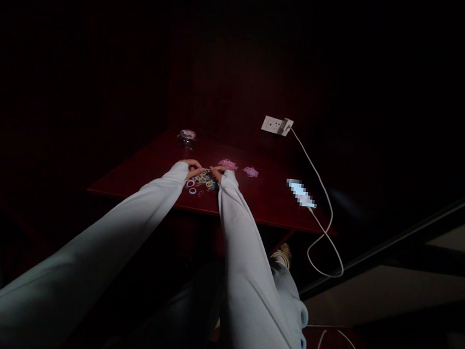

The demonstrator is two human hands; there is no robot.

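Note:
A mixed pile of small coloured elastic hair ties (204, 180) lies on the dark red table (158, 181), mostly yellow, blue and pink. My left hand (193, 167) is at the pile's left edge, fingers bent and tips closed together. From the right, my right hand (218, 172) meets the pile with its thumb and fingers pinched. Whatever is between the fingertips is too small and dark to make out. Just beyond my right hand sits a heap of pink bands (228, 164). A smaller heap of purple bands (251, 172) lies to its right.
A clear jar with a pale lid (187, 139) stands at the table's back left. On the right lies a lit phone (301, 193), its white cable (329, 197) looping past the table edge up to a wall socket (276, 125). The surroundings are very dark.

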